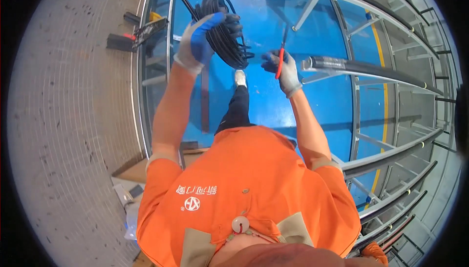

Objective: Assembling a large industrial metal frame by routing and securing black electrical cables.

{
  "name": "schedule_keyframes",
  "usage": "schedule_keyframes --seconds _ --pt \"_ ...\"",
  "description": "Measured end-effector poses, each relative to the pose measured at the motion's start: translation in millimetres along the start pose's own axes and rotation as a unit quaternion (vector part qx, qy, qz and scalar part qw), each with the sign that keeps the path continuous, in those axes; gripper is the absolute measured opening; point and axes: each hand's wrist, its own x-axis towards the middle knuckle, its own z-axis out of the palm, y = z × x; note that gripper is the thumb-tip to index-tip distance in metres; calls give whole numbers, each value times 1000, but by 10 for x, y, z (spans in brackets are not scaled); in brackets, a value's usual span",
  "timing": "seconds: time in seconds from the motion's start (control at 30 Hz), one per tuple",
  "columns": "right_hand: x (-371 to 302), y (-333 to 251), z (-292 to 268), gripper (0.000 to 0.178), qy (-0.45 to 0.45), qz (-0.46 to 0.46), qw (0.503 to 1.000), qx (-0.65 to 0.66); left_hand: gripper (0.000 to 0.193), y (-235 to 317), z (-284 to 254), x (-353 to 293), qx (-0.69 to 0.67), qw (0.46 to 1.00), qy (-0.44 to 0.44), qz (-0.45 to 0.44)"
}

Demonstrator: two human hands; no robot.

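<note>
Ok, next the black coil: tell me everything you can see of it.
The black coil is a bundle of many slim, flexible-looking loops, perhaps rubber or plastic; which I cannot tell. Bunched into a long, uneven oval, it slants from upper left to lower right. Strands run off at its upper left, and short loops or ends stick out at its lower right. The gloved left grip holds it up above the blue floor.

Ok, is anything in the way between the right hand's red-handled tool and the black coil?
Nothing visible: just an open gap over the blue floor separates the right hand and its red-handled tool from the black coil in the left hand.
</note>
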Motion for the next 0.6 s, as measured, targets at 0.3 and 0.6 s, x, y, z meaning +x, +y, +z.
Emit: schedule_keyframes --seconds 0.3,0.6 --pt "2759 -835 719 30 -61 -6 998 25 23 1316 -610 2681 -13 1000 3 -12" --pt "5243 -1423 1208 29 -106 -152 958 -221 22 2138 -1179 5558 -82 995 -46 36"
